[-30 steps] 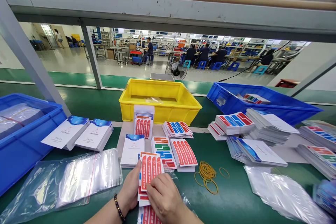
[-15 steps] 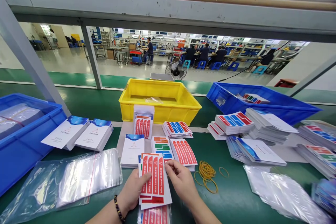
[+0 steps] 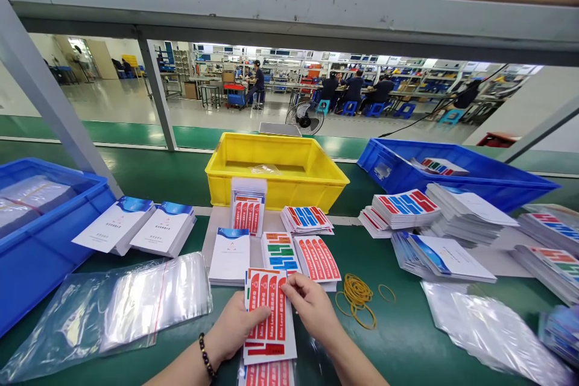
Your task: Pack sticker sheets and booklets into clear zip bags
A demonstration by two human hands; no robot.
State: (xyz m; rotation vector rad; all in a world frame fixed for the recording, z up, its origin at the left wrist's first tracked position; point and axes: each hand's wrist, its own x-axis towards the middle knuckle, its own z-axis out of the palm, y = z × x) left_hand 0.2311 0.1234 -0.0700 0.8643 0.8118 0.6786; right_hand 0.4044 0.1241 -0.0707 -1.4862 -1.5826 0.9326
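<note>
My left hand [image 3: 234,324], with a beaded bracelet at the wrist, grips a small stack of sticker sheets [image 3: 268,329], thumb across the front. The top sheet carries red strips with white lettering. My right hand [image 3: 312,306] pinches the upper right edge of the same stack. Below it, at the bottom edge, lies a bagged set of red sticker sheets [image 3: 266,374], partly covered. Just beyond my hands stand a pile of white booklets with a blue top [image 3: 229,259], multicoloured sticker sheets [image 3: 280,253] and a pile of red sticker sheets [image 3: 318,259].
A yellow bin [image 3: 278,190] stands behind the piles, with a blue bin [image 3: 45,241] at left and another blue bin [image 3: 452,175] at right. Clear plastic bags [image 3: 154,301] lie left; rubber bands [image 3: 357,292] lie right of my hands. Farther right are more paper stacks [image 3: 465,217].
The sheets in my hands are now squared into a more even stack. My left thumb has shifted slightly right across the front. The view has tilted a little.
</note>
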